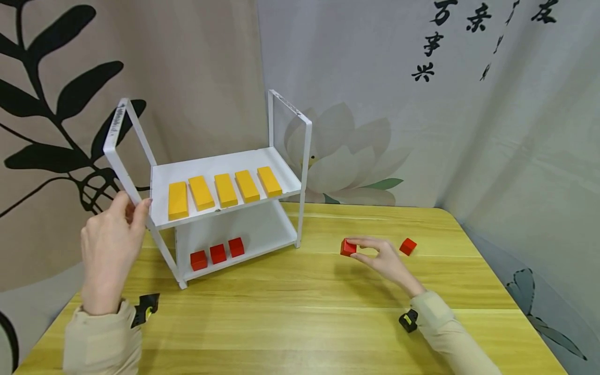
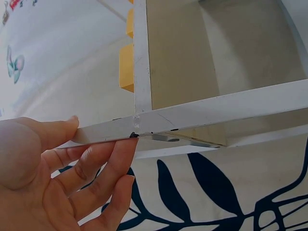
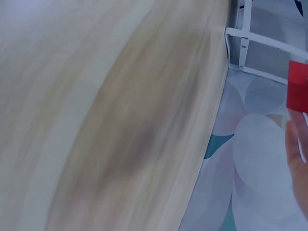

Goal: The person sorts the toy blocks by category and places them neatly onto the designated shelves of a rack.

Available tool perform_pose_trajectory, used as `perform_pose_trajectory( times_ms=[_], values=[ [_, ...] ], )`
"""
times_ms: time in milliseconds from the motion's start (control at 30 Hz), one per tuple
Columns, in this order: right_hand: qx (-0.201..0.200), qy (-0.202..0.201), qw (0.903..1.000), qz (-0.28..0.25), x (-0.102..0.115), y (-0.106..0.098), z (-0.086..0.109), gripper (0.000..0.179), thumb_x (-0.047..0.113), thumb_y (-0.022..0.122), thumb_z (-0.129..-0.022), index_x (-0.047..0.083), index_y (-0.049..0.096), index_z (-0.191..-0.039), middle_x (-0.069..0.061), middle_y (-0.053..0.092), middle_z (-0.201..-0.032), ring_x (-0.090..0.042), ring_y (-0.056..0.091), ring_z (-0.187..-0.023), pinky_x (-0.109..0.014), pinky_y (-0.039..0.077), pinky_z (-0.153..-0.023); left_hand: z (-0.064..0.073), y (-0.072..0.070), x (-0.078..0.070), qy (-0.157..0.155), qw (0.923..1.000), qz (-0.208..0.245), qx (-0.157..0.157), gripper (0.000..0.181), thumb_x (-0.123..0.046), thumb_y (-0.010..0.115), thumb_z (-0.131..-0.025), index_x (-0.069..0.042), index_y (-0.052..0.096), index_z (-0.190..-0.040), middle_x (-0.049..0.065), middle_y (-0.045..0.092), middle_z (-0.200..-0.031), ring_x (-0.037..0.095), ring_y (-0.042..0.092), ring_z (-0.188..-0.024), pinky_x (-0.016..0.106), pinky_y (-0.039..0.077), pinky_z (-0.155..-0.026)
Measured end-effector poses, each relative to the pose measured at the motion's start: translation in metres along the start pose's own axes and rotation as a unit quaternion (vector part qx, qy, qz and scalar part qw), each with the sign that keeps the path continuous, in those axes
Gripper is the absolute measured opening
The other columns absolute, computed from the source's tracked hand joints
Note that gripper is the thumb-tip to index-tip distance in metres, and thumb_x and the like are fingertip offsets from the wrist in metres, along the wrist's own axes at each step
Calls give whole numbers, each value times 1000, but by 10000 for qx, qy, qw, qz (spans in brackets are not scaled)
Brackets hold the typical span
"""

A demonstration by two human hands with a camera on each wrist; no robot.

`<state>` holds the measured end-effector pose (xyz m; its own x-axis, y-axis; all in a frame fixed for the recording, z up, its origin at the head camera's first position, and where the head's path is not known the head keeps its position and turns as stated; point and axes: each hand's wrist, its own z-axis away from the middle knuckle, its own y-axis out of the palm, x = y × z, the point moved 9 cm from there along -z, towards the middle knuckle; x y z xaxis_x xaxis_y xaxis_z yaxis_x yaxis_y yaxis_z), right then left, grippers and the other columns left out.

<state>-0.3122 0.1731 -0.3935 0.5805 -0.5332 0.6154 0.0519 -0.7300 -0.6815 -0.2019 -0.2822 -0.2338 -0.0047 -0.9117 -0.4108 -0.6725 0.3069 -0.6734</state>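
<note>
A white two-tier rack [image 1: 234,210] stands on the table, its left front post pinched between thumb and fingers of my left hand [image 1: 112,239]. The left wrist view shows that grip on the white post [image 2: 103,131] close up. Several yellow blocks [image 1: 226,190] lie in a row on the upper shelf. Three red cubes [image 1: 217,253] sit along the lower shelf's front. To the right of the rack, my right hand [image 1: 382,258] pinches another red cube [image 1: 348,248] above the table; this cube [image 3: 298,86] also shows at the right wrist view's edge.
One loose red cube [image 1: 408,246] lies on the wooden table [image 1: 300,328], just beyond my right hand. Behind the table hangs a printed curtain [image 1: 356,78] with leaves, a flower and dark characters. The table's right edge slants down toward the front.
</note>
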Motion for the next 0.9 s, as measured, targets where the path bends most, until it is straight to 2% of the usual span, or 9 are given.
perform_pose_trajectory(
  times_ms=[167, 333, 633, 900],
  values=[
    [-208, -132, 9997, 33, 9, 0, -7, 34, 17, 74, -82, 15, 69, -116, -6, 67, -121, -26, 63, -114, -44, 50, -93, 0, -1, -1, 13, 10000, -8, -29, 33, -27, 51, -98, 4, 51, -87, 19, 51, -59, 23, 36, -44, 28, 24, -42],
    [-273, -201, 9994, -22, 19, 4, -14, 36, 15, 74, -81, 12, 69, -116, -7, 67, -121, -26, 63, -114, -44, 49, -95, 0, 0, -1, -18, 10000, -19, 9, 33, -27, 50, -99, 4, 52, -88, 18, 51, -60, 22, 36, -44, 28, 24, -42],
    [-289, -235, 9988, -311, 31, 18, -25, 35, 16, 74, -82, 14, 69, -116, -6, 67, -121, -24, 63, -115, -43, 48, -96, 0, 1, 1, -66, 10000, -62, 42, 34, -29, 50, -99, 3, 51, -88, 17, 50, -59, 24, 37, -45, 29, 24, -43],
    [-313, -604, 9969, -389, 50, 34, -32, 34, 12, 75, -81, 10, 70, -114, -8, 68, -118, -24, 65, -110, -39, 51, -92, 1, 1, 1, -121, 9998, -95, 123, 34, -29, 49, -99, 3, 51, -90, 19, 52, -62, 25, 39, -47, 29, 25, -44]
  ],
)
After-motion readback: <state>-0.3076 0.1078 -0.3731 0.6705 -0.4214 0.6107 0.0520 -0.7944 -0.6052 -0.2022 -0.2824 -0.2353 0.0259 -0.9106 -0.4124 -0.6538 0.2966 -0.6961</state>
